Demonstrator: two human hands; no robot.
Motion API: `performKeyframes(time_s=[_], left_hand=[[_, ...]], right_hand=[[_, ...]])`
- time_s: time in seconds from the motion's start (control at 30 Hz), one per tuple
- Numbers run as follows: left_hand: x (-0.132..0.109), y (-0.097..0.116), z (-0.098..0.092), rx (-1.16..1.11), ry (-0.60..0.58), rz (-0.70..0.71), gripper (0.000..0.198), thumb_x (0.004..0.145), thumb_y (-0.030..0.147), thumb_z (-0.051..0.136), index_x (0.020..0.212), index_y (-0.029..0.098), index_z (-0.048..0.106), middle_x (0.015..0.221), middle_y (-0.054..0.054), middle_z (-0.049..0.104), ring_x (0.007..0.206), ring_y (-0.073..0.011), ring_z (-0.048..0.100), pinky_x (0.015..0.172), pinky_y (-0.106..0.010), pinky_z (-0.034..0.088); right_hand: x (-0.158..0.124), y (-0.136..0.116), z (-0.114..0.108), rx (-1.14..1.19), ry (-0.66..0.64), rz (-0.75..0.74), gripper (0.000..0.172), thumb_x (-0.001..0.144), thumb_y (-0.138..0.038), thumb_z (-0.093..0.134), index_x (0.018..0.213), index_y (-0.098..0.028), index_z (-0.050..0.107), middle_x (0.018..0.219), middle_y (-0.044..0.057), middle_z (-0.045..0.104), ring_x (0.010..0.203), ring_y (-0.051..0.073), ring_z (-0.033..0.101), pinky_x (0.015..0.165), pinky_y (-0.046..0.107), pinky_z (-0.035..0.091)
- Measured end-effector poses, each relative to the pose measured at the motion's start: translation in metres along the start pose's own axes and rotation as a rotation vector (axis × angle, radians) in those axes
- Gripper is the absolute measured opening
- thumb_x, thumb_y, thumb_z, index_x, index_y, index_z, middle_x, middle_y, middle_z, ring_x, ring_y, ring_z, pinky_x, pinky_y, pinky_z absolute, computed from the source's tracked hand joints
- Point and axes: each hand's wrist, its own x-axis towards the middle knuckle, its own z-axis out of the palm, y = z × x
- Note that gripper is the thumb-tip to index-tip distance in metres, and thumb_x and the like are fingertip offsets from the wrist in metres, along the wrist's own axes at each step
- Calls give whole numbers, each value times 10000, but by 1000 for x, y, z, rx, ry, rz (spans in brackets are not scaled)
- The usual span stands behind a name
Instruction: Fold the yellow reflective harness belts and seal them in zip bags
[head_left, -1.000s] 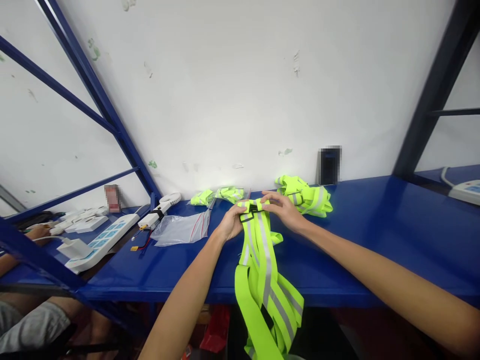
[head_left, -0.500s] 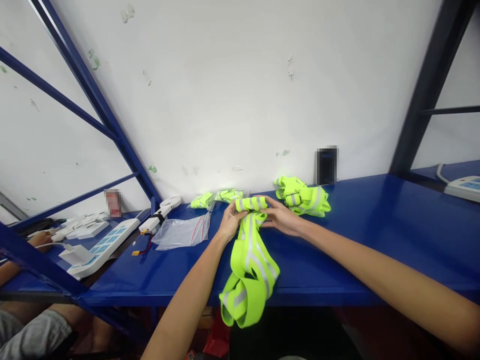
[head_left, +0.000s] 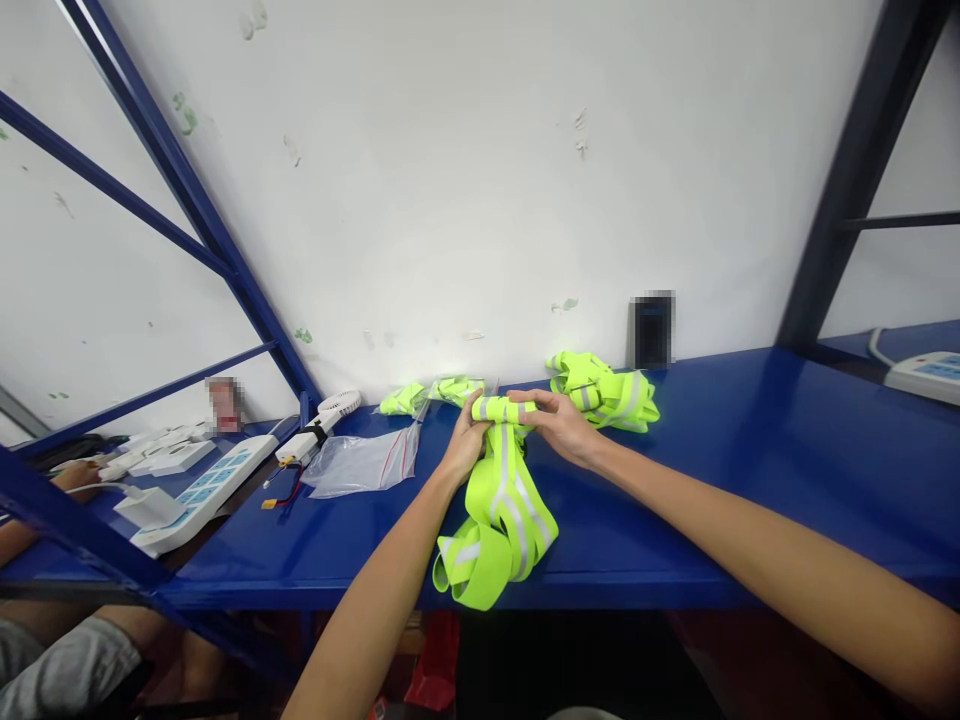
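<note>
A neon yellow-green reflective strap [head_left: 504,490] with silver stripes is held between my hands above the blue tabletop. Its upper part is gathered into a short crosswise roll, and the loose loops hang down past the table's front edge. My left hand [head_left: 466,440] grips the roll's left end, thumb in front. At the right end, my right hand [head_left: 555,424] pinches the roll with its fingers over the top. Just behind my right hand lies a bundle of similar reflective straps [head_left: 619,398]. More neon straps [head_left: 431,395], partly in clear plastic, rest beyond my left hand.
A clear zip bag [head_left: 361,462] lies left on the blue table [head_left: 720,480], beside a white handheld fan [head_left: 339,404] and a wired connector [head_left: 281,500]. A power strip [head_left: 206,495] sits past the blue frame post. Another person's hand [head_left: 75,478] is at far left. A blurred dark object [head_left: 652,332] leans on the wall.
The strap's hanging loops have risen and swung slightly left. My right fingers have closed over the roll's right end; my left hand stays at its left end.
</note>
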Motion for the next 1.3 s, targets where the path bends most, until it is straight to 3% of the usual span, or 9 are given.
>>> performKeyframes(time_s=[0.2,0.37,0.6,0.73,0.8,0.87,0.93,1.07,1.3], left_hand=[[-6,12,-2,-244,-121,-134,537,688,320,564,1200,159,536,739,-30,649,517,-144,575,492,-248,444],[-14,19,1,-197,-233,-144,527,767,393,638,1222,152,527,910,-90,693,710,-201,663,653,-311,524],[-15,13,7,-123,-235,-88,608,678,239,787,1216,150,519,1038,-108,701,855,-241,692,820,-385,535],[-15,13,7,-108,-206,-37,588,612,234,826,1124,122,561,992,-113,714,817,-255,701,814,-408,542],[-15,13,7,-101,-203,-21,605,595,234,835,1123,127,560,987,-110,716,822,-257,702,812,-407,543],[-16,14,7,-97,-221,-15,623,584,216,839,1132,143,552,987,-100,716,830,-253,701,814,-398,542],[-16,13,6,-94,-228,-2,634,563,182,845,1123,163,549,985,-82,715,833,-243,699,818,-388,540],[-16,11,4,-86,-180,-8,605,507,116,850,1031,182,555,921,-37,711,807,-230,695,814,-388,536],[-14,9,10,-146,-122,-63,574,451,61,817,956,171,567,828,-19,691,832,-253,686,813,-402,522]], right_hand=[[7,3,-7,-124,74,-89,274,593,-194,724,867,-182,722,1238,83,638,1102,276,596,908,379,470],[5,-2,-16,-321,17,-155,223,628,-192,692,851,-181,703,1298,95,588,1101,271,599,888,381,480],[4,-7,-23,-483,-111,-195,196,682,-239,720,872,-194,721,1382,104,493,1186,277,541,924,390,460],[7,-7,-22,-374,-81,-139,168,699,-284,725,847,-204,733,1451,68,418,1283,286,458,989,388,430],[7,-7,-19,-274,-43,-111,405,670,-230,733,1072,-256,690,1424,56,452,1266,271,476,970,384,452],[5,-8,-17,-158,-5,-48,806,624,-141,729,1360,-350,474,1357,45,520,1188,238,542,925,368,488],[3,-8,-14,-49,2,77,1017,588,-69,693,1470,-366,282,1235,45,608,1069,215,610,866,342,517],[0,-2,-12,-1,-100,253,898,562,-32,619,1404,-283,431,1064,42,688,927,202,649,724,285,528],[-3,7,-8,-175,-177,2,685,602,-110,691,1261,-268,595,1151,26,673,1046,234,612,904,365,482]])
